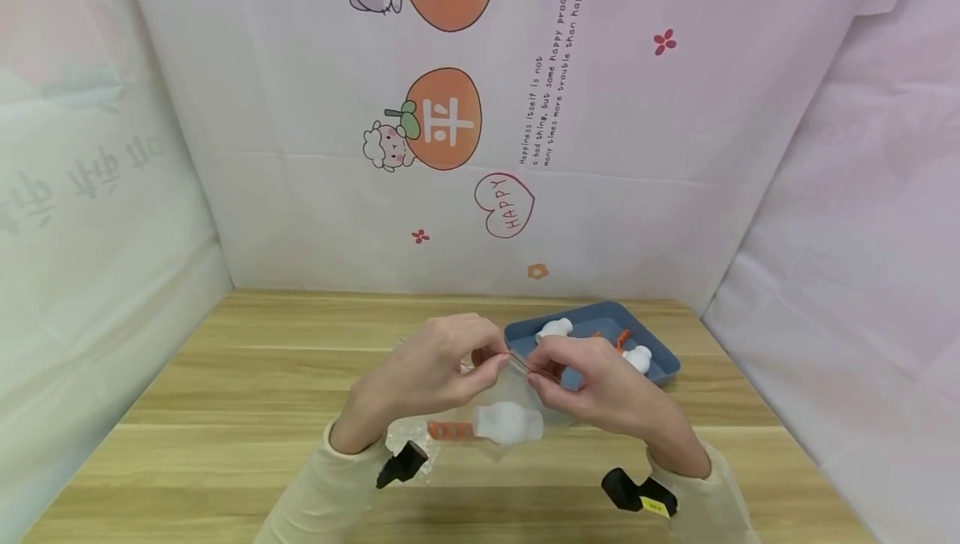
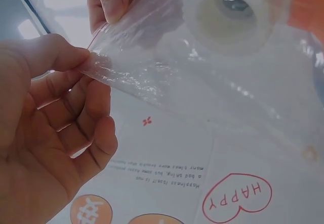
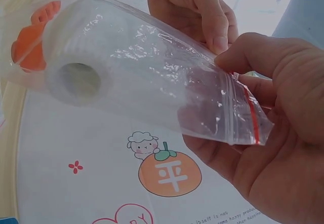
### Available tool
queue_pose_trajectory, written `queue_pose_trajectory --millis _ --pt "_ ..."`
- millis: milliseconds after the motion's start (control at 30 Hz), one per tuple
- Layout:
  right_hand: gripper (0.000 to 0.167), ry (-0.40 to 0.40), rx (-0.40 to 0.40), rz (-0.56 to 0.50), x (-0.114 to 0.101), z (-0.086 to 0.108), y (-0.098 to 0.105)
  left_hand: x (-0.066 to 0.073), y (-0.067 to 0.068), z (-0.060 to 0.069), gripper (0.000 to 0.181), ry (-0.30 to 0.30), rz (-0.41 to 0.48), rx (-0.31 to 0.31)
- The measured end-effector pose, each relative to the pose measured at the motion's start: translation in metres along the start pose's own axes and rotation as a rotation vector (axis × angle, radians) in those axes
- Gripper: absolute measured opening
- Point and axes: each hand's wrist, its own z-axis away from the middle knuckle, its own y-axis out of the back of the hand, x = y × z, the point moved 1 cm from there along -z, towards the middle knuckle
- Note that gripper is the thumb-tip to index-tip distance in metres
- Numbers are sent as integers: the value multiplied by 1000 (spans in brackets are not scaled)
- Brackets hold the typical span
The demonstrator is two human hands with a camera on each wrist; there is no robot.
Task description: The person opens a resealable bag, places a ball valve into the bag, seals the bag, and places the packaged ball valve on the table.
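Observation:
A clear zip bag [image 3: 152,57] with a red line along its mouth hangs between my hands. Inside it lie a white hollow, rounded plastic piece [image 1: 508,423] and an orange part [image 1: 450,430] with openings along it. My left hand [image 1: 431,365] pinches one part of the bag's mouth between thumb and forefinger. Close beside it, my right hand [image 1: 600,381] pinches the same edge. In the right wrist view, a corner of the bag with the red line [image 3: 251,115] sticks out past the right thumb. Whether the zip is fully pressed together, I cannot tell.
Behind my right hand, a blue tray [image 1: 667,367] holds white rounded pieces [image 1: 555,328] and orange parts [image 1: 623,339]. Crinkled clear plastic [image 1: 420,452] shows near my left wrist, over the wooden table [image 1: 247,411]. Printed white cloth [image 1: 600,219] stands around the back and sides.

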Motion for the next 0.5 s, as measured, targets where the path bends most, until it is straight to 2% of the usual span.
queue_pose_trajectory --millis 133,333,500 --pt "24 -1 -2 5 1 0 -1 -1 1 1 9 6 14 -2" --pt "22 -47 -18 -3 1 1 -2 -3 3 1 9 22 23 -7" --pt "25 11 -6 7 1 0 -2 -4 4 2 8 19 21 3"
